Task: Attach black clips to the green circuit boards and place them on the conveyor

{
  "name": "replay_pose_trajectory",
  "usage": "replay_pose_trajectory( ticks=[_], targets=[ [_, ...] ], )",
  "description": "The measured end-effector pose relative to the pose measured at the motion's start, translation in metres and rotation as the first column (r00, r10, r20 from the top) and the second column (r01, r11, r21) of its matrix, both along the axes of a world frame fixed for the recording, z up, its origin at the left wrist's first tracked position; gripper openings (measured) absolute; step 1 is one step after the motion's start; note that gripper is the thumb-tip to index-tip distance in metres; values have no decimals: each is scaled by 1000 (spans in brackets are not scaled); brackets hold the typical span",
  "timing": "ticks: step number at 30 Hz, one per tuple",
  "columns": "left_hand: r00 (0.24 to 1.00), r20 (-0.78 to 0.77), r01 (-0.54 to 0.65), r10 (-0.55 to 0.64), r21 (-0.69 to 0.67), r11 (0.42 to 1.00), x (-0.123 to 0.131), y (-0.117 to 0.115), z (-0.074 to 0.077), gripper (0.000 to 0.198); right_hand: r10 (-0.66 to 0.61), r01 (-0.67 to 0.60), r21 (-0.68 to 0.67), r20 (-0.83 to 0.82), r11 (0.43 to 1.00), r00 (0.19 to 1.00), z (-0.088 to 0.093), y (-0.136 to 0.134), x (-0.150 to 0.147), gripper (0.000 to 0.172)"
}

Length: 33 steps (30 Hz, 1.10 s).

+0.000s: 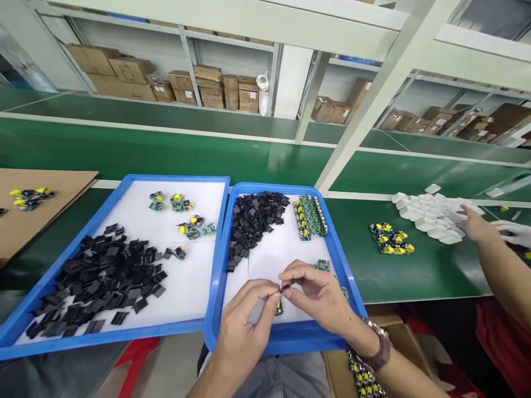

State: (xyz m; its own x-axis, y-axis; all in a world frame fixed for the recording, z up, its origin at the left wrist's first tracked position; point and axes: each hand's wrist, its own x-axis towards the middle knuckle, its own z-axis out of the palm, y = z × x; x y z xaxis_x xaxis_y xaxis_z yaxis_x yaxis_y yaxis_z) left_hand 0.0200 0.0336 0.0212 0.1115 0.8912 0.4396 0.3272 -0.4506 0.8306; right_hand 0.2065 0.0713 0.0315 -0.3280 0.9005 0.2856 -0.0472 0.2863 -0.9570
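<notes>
Above the near part of the right-hand blue tray point(213, 287), my left hand point(249, 320) and my right hand point(317, 296) meet fingertip to fingertip. Both pinch one small black piece point(284, 288), partly covered by the fingers. Just below it a small circuit board with a yellow part point(279, 307) shows between the hands; I cannot tell whether it is touched. Farther up in this tray lie a heap of flat black pieces point(257, 221) and a block of green circuit boards point(310, 216) in rows. Another green board point(322, 265) lies just beyond my right hand.
A second blue tray point(178, 326) on the left holds a black-piece heap point(108, 276) and several boards point(193, 226). Rightward are more boards point(392, 239), white plastic housings point(433, 215) and a co-worker's hand point(481, 224) reaching over them. A slanting post point(365, 99) rises behind the trays.
</notes>
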Motion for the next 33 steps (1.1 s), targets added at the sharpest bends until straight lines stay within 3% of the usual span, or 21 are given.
replay_pose_trajectory(
  ticks=[2,8,12,17,21,24,29,33],
  targets=[
    [997,72,23,-21,-33,999,2,1,6,15,-28,28,-12,-51,1000,998,-1,-13,-2,32],
    [978,182,126,-101,-128,984,7,-8,0,29,-185,162,161,139,974,973,-6,-31,3,36],
    [982,181,78,-54,-130,988,9,-12,-3,31,-165,165,31,-8,986,986,-9,-38,0,27],
    [988,118,99,-97,-7,995,11,-11,4,29,-209,209,-5,-30,978,977,-15,-44,-3,21],
    [995,55,85,-89,83,993,14,-14,8,28,-227,192,-220,-146,956,963,-18,-49,-5,9],
    [993,24,111,-113,55,992,14,-16,6,37,-282,178,-343,-284,922,916,-19,-51,-7,7],
    [980,87,182,-178,-41,983,8,-15,6,43,-262,133,-390,-300,911,917,-17,-55,-4,18],
    [977,110,184,-180,-28,982,6,-14,9,43,-188,112,-304,-232,946,954,-16,-60,-1,29]
  ],
)
